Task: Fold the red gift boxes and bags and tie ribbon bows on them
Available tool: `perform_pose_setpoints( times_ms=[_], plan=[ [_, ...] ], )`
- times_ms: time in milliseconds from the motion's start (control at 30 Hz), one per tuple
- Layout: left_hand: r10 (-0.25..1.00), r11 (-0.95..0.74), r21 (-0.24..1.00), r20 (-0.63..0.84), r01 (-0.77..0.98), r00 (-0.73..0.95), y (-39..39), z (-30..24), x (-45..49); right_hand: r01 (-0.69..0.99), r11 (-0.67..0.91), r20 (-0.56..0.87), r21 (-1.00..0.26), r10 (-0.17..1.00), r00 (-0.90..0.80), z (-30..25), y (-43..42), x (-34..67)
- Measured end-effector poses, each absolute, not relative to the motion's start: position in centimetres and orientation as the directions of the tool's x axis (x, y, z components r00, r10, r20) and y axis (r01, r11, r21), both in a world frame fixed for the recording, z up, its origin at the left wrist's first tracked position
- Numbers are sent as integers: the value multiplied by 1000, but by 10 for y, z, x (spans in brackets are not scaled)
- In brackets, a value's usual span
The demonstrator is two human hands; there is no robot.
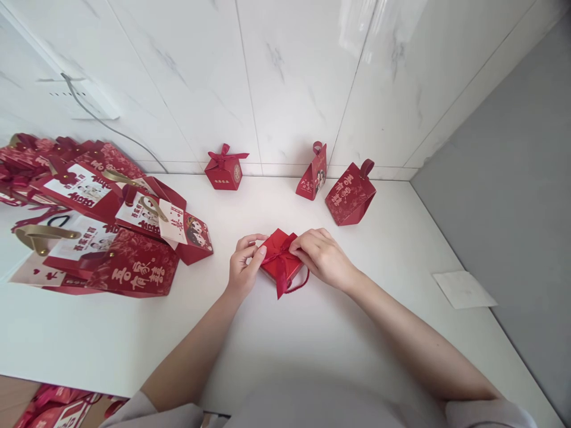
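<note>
A small red gift box (277,242) with a red ribbon sits in the middle of the white table (312,333). My left hand (244,267) pinches its left side, fingers curled against the box. My right hand (322,257) rests on its right side, fingers closed on the ribbon (282,274) where the bow forms. A ribbon tail and a thin loop hang off the box toward me.
A heap of flat red gift bags and boxes (98,226) covers the left of the table. Against the marble wall stand a finished bow-tied box (224,169) and two red pouch boxes (313,173) (350,193). A white paper (464,289) lies on the grey floor at right.
</note>
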State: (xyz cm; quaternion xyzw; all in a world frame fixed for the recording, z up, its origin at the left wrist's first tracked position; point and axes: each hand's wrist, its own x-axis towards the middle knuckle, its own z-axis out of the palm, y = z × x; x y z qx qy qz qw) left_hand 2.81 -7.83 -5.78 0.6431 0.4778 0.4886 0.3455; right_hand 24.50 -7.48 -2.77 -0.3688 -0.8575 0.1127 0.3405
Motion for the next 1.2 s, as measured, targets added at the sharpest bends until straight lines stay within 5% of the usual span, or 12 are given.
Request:
perform_pose_setpoints(
  times_ms=[133, 433, 767, 1200],
  plan=[
    [940, -341, 898, 332, 279, 82, -77, -61, 28, 478, 627, 465, -615, 778, -423, -24, -78, 244],
    [922, -385, 874, 382, 298, 70, -78, -64, 28, 492, 529, 381, -691, 845, -375, -25, -79, 240],
    [930, -364, 896, 364, 256, 48, -77, -65, 30, 260, 221, 101, -940, 908, -406, -26, -76, 244],
    [952, -304, 941, 305, 146, 13, -78, -71, 34, 67, -56, -82, -996, 867, -491, -24, -71, 252]
  ],
)
